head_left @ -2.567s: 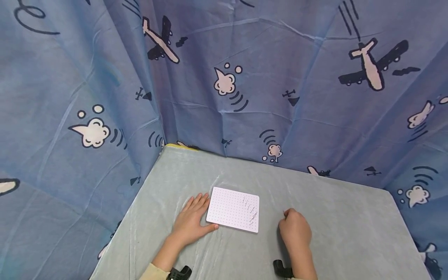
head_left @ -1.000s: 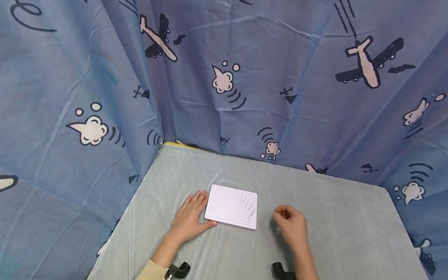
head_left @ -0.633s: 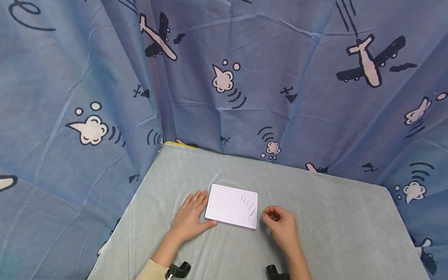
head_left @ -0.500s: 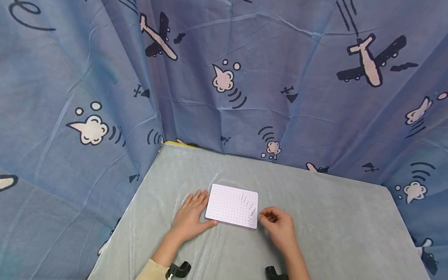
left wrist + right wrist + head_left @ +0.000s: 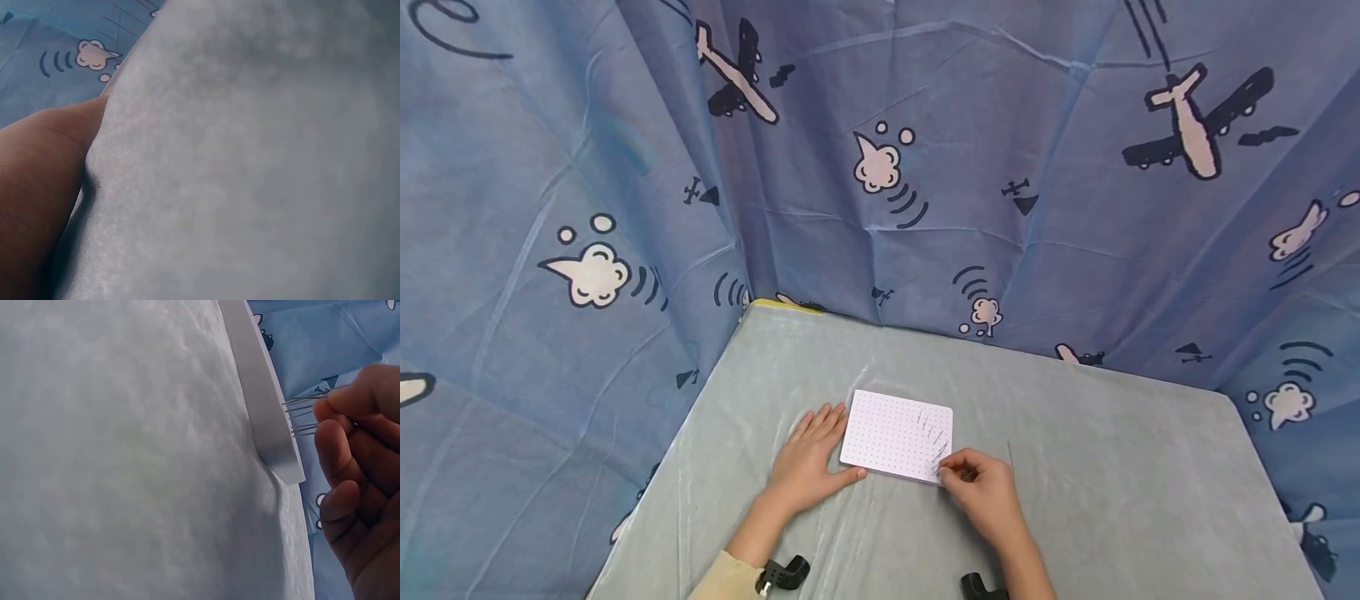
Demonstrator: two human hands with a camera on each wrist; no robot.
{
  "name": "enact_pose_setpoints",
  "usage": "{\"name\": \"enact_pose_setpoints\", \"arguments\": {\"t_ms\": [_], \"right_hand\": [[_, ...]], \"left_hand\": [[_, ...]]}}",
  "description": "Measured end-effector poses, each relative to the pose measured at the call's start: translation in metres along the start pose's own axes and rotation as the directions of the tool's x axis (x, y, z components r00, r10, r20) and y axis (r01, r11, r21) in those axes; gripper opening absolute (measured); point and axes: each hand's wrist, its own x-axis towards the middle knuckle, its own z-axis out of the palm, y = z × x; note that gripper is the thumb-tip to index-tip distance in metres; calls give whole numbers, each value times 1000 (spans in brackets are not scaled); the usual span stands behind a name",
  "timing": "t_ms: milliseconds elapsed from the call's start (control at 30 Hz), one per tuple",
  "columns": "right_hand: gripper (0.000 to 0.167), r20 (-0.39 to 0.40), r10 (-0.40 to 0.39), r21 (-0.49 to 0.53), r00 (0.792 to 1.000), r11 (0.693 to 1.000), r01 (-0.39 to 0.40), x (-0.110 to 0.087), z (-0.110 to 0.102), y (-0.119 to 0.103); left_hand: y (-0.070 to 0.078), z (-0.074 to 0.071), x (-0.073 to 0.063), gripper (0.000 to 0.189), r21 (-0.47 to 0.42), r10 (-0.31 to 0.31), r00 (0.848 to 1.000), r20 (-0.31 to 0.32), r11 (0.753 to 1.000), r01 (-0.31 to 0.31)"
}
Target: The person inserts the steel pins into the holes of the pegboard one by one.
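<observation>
A white board [image 5: 887, 429] with a grid of small holes lies on the grey cloth. Several thin metal pins [image 5: 931, 429] stand in its right part. My left hand [image 5: 805, 471] lies flat on the cloth, fingers spread, its thumb and fingertips against the board's left and lower edges. At the board's lower right corner, my right hand [image 5: 988, 492] pinches a thin metal pin between thumb and forefinger. In the right wrist view the pinched pin [image 5: 306, 398] reaches the board's face beside the standing pins [image 5: 303, 430]; the other fingers of my right hand [image 5: 362, 462] curl loosely.
Grey cloth [image 5: 1112, 467] covers the table around the board. Blue curtain [image 5: 820, 208] with printed planes rises behind and along the left side. A thin dark line [image 5: 1010, 457] shows just behind my right hand; what it is I cannot tell.
My right hand has moved left from the cloth beside the board to its lower right corner, fingers pinched. The left hand and board stay in place; the view shifts slightly.
</observation>
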Motion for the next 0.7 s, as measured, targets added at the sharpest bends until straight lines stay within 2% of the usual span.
{"name": "enact_pose_setpoints", "arguments": {"t_ms": [200, 500, 700], "right_hand": [[17, 19, 1, -31, 1000, 1000, -1, -2, 3, 2], [21, 24, -44, -102, 999, 994, 46, -6, 8, 5], [22, 12, -75, -223, 997, 972, 76, -4, 12, -1]], "left_hand": [[-1, 3, 0, 106, -14, 14, 1000, -27, 1000, -14], [-1, 5, -4, 106, -43, 30, 999, -45, 999, -32], [-3, 5, -2, 105, -23, 35, 998, -57, 999, -36]]}}
